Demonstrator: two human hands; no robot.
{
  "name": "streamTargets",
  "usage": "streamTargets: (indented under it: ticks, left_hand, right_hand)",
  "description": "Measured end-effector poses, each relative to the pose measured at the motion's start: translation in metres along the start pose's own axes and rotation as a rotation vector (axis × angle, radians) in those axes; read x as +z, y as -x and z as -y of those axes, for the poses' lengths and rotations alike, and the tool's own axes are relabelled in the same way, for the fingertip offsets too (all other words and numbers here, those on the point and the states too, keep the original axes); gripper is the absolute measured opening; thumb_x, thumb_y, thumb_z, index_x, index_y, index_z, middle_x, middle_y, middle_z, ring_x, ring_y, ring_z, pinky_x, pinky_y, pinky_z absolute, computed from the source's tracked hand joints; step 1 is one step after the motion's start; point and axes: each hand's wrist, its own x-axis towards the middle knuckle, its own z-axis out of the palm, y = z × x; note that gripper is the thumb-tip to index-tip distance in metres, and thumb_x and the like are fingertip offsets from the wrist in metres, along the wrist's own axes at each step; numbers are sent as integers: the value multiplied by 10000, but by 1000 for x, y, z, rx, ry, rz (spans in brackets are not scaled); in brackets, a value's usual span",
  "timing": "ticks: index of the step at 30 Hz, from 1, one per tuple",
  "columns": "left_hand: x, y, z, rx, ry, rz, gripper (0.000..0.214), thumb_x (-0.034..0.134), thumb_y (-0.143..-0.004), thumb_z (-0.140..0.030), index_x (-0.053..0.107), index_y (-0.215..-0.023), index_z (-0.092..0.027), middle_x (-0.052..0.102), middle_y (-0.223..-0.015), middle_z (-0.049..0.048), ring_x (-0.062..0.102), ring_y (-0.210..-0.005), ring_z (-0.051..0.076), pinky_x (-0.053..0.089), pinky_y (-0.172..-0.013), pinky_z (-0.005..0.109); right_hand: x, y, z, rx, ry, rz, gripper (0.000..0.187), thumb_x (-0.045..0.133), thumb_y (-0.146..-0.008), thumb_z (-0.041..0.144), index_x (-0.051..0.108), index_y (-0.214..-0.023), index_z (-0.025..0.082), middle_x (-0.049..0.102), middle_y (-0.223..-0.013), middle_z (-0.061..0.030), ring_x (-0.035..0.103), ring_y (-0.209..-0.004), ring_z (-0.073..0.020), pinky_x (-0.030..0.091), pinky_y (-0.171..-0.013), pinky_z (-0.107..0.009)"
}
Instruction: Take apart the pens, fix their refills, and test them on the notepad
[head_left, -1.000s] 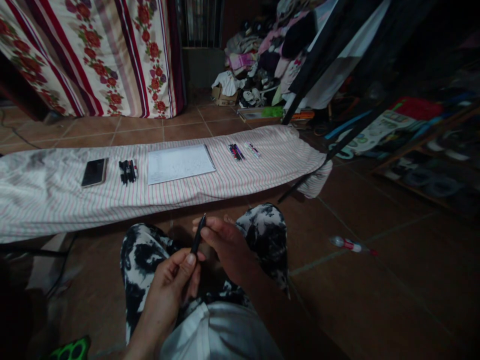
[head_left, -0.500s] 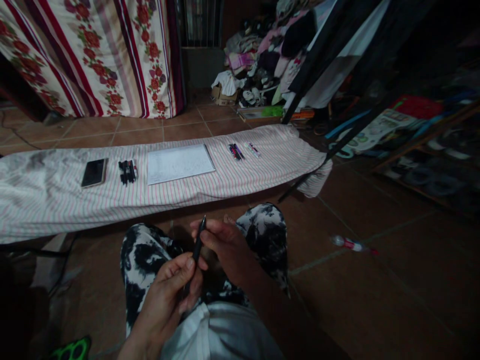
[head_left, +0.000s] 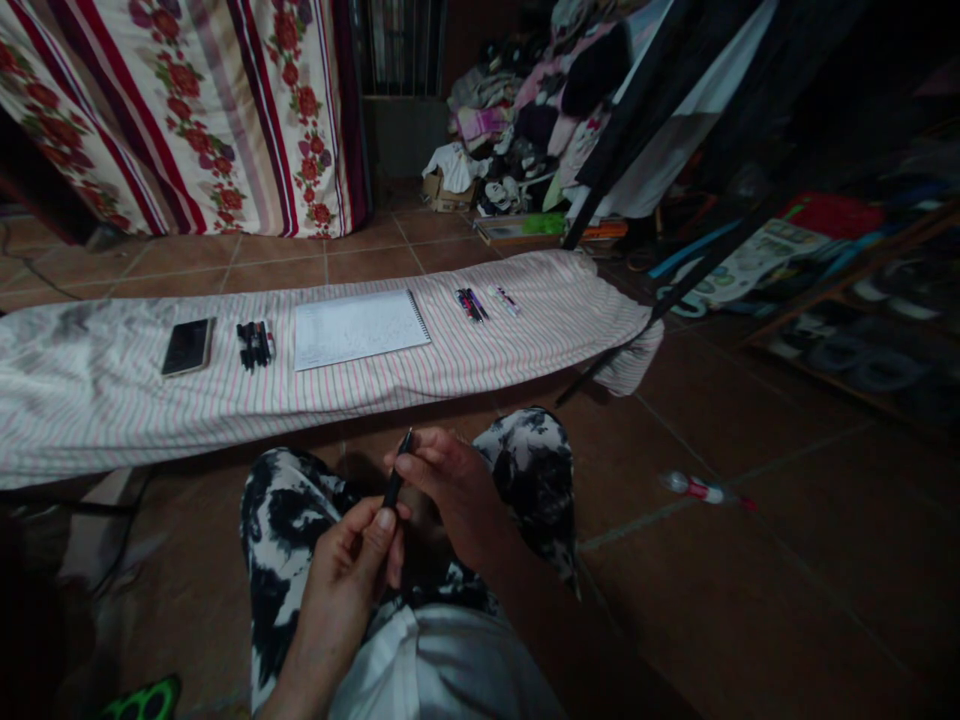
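Observation:
A thin black pen (head_left: 396, 474) is held between both hands above my lap. My left hand (head_left: 346, 576) grips its lower end with thumb and fingers closed. My right hand (head_left: 450, 488) pinches the upper part near the tip. My knees in black-and-white patterned shorts (head_left: 529, 470) frame the hands. Ahead, on a striped cloth (head_left: 112, 400) over a low board, lie a spiral notebook (head_left: 358, 327), a phone (head_left: 187, 345), a bunch of black pens (head_left: 254, 342) and more markers (head_left: 472, 303).
The floor is brown tile. A small bottle (head_left: 701, 489) lies on it at the right. A floral curtain (head_left: 187, 110) hangs at the back left, a heap of clothes (head_left: 525, 110) at the back centre, cluttered shelves (head_left: 855, 300) on the right.
The hands shifted slightly on the pen; the left thumb slid a little along the barrel. Everything on the cloth stayed put.

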Motion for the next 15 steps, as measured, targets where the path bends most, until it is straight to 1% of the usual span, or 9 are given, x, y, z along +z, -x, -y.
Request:
streamTargets:
  ticks: [2, 5, 8, 10, 12, 15]
  left_hand:
    - [-1, -1, 1, -29, 39, 16, 347, 640, -734, -486, 598, -738, -142, 462, -479, -45, 388, -447, 56, 255, -451, 179]
    - [-3, -2, -1, -119, 133, 65, 359, 676, -697, -486, 611, -776, -142, 441, -470, -57, 337, -402, 39, 206, -402, 169]
    - [-4, -2, -6, -194, 225, 135, 353, 694, -677, -473, 614, -749, -137, 415, -470, -61, 306, -389, 31, 169, -372, 162]
    - [-4, -1, -8, -210, 251, 150, 351, 696, -674, -471, 614, -741, -137, 410, -477, -60, 304, -396, 31, 170, -371, 157]
    - [-2, 0, -7, -187, 227, 96, 352, 691, -681, -477, 612, -752, -142, 419, -489, -59, 315, -409, 32, 194, -386, 152]
    - [0, 0, -2, -70, 93, -28, 354, 661, -711, -490, 616, -793, -149, 449, -489, -54, 356, -433, 46, 243, -424, 158]
  right_hand:
    - [1, 1, 1, -4, 8, 0, 209, 725, -627, 328, 621, -722, 173, 611, -637, 8, 528, -558, -92, 420, -524, -208]
    - [-1, 3, 0, -8, 1, 78, 198, 675, -689, 348, 639, -770, 171, 610, -620, 4, 488, -468, -74, 392, -453, -201]
    - [-4, 3, -3, 0, -44, 172, 197, 624, -748, 350, 639, -834, 173, 650, -716, -14, 478, -418, -60, 382, -423, -207]
    - [-7, 2, -4, -6, -50, 197, 201, 611, -766, 347, 639, -871, 178, 673, -794, -31, 500, -436, -64, 398, -441, -216]
    - [-8, 1, -4, -18, -19, 196, 212, 609, -776, 345, 645, -903, 179, 689, -862, -51, 556, -533, -85, 436, -511, -228]
    - [-8, 0, -4, -18, 10, 181, 253, 617, -772, 363, 649, -934, 171, 694, -934, -72, 612, -738, -134, 470, -623, -249]
